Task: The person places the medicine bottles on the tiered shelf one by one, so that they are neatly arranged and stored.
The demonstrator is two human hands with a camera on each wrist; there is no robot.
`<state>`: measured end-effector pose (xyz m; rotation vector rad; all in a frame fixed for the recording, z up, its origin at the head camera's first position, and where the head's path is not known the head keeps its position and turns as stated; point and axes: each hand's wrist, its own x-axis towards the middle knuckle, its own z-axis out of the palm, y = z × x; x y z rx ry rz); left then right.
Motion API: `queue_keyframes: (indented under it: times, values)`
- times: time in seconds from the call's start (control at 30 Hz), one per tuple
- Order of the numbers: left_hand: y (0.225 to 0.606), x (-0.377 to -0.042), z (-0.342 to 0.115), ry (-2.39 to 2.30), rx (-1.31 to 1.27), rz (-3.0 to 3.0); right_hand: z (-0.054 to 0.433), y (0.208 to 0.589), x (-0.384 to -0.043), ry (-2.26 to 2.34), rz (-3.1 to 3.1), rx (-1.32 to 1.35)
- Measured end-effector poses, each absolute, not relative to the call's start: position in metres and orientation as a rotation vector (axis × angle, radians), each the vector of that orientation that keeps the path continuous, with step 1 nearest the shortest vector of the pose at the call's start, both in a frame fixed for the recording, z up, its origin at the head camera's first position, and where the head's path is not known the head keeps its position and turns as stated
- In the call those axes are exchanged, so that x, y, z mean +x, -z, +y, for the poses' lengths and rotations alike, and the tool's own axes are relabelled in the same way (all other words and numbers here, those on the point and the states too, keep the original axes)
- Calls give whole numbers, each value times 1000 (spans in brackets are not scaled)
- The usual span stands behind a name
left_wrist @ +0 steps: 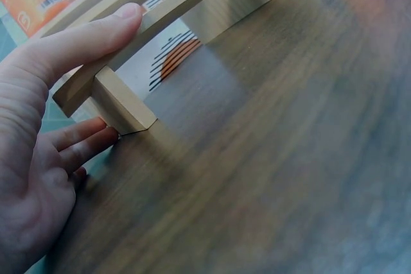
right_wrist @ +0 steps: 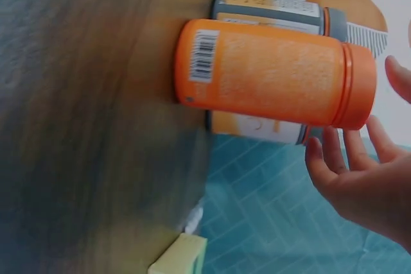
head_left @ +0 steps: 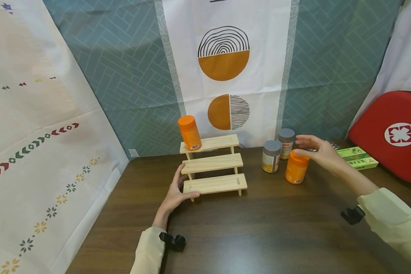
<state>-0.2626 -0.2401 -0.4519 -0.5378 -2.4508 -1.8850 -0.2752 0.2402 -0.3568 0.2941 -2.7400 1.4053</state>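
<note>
Tabletop [head_left: 260, 228]: hands [head_left: 172, 195] [head_left: 323, 154], left gripping rack [head_left: 212, 163], right perhaps touching orange bottle [head_left: 296, 170].

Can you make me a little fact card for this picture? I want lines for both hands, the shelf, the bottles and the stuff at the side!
Left hand: holding the left end of the wooden shelf
Right hand: fingers around the top of an orange bottle, thumb apart from it
Shelf: three steps, second orange bottle on the top one's left end
Gray-lidded bottles: two, on the brown table
Right side: green box, red case
</note>
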Motion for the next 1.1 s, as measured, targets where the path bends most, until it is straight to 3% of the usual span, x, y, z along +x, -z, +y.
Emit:
queue_keyframes:
  times: [1.1]
  values:
    - [450, -263, -240, 1915, -519, -2485, 253, 382, -281, -1549, -2905, 480]
